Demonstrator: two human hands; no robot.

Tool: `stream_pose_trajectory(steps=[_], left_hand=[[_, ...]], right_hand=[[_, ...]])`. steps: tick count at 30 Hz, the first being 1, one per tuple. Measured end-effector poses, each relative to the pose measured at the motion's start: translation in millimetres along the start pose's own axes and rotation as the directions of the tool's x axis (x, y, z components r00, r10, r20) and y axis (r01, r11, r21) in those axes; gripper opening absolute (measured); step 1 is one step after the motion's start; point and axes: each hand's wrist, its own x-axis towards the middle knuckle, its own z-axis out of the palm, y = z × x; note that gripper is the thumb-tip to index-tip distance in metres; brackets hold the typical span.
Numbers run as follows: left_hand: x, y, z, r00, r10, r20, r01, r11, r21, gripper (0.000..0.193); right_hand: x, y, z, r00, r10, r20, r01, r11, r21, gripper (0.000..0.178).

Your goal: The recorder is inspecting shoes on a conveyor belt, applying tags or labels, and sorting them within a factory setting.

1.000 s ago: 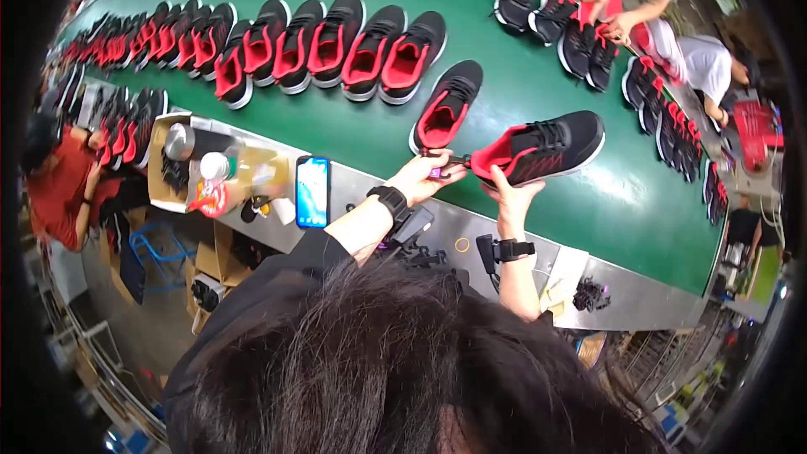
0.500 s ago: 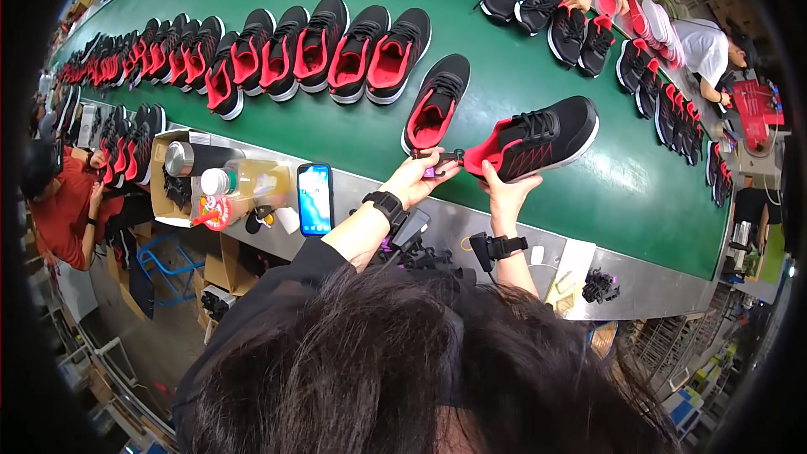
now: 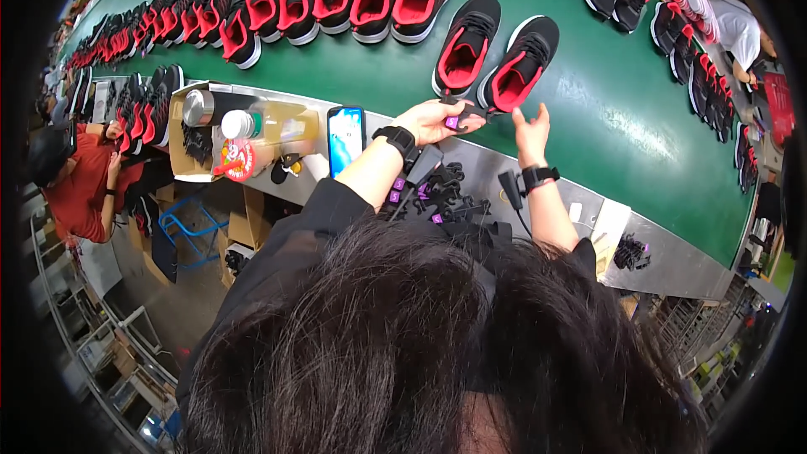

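Left hand point(image 3: 430, 120), upper centre of frame, was closed on a small purple tag point(image 3: 452, 123) with a black cord, pinched between thumb and fingers. Right hand point(image 3: 531, 130) just to its right was open, fingers up and spread, fingertips at the heel of a black-and-red sneaker point(image 3: 521, 65). That shoe sat on the green conveyor belt point(image 3: 614, 109), touching its twin sneaker point(image 3: 466, 44) on the left. A pile of black tags point(image 3: 445, 197) lay on the metal ledge below the hands; a phone point(image 3: 345, 138) stood left of centre.
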Motion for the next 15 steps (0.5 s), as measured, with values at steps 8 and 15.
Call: stream_pose_trajectory(steps=[8, 15], left_hand=[[-76.7, 39.8, -53.9, 0.886, 0.379, -0.268, -0.26, 0.884, 0.389, 0.032], [-98.2, 113.9, -29.9, 0.642, 0.602, -0.474, -0.216, 0.736, 0.642, 0.024]], right_hand=[[-146.9, -40.0, 19.6, 0.778, -0.454, 0.434, 0.592, 0.76, -0.269, 0.041], [-140.2, -39.4, 13.4, 0.87, -0.324, 0.372, 0.395, 0.909, -0.132, 0.021]])
